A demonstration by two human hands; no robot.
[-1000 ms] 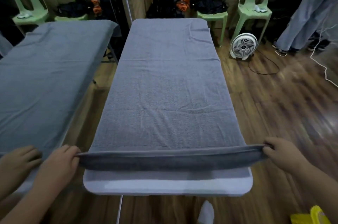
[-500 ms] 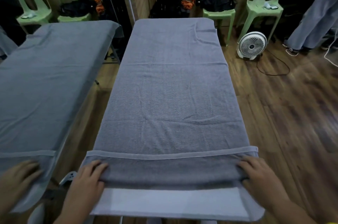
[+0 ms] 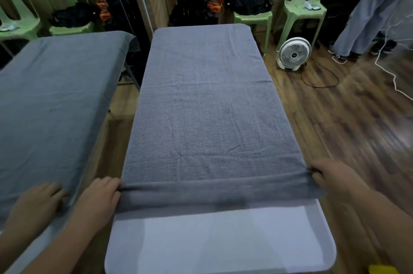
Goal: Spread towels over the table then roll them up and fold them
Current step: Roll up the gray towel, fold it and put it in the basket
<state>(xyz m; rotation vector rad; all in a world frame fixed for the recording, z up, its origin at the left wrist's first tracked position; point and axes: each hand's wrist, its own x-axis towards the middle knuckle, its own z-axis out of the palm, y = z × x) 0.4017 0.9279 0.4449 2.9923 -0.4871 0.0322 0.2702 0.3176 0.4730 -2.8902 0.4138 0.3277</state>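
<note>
A long grey towel covers most of a white table. Its near end is turned over into a low flat roll that runs across the table's width. My left hand grips the left end of that roll, fingers curled over its edge. At the right end, my right hand pinches the roll at the table's side. Bare white tabletop shows between the roll and me.
A mirror on the left repeats the towelled table and my left hand. Green chairs with dark bags line the back wall. A white fan with its cord stands on the wooden floor, and a person's legs are at far right.
Both hands went from pressing flat on the turned-over band to gripping its ends. The roll now lies farther up the table, and more bare white tabletop shows.
</note>
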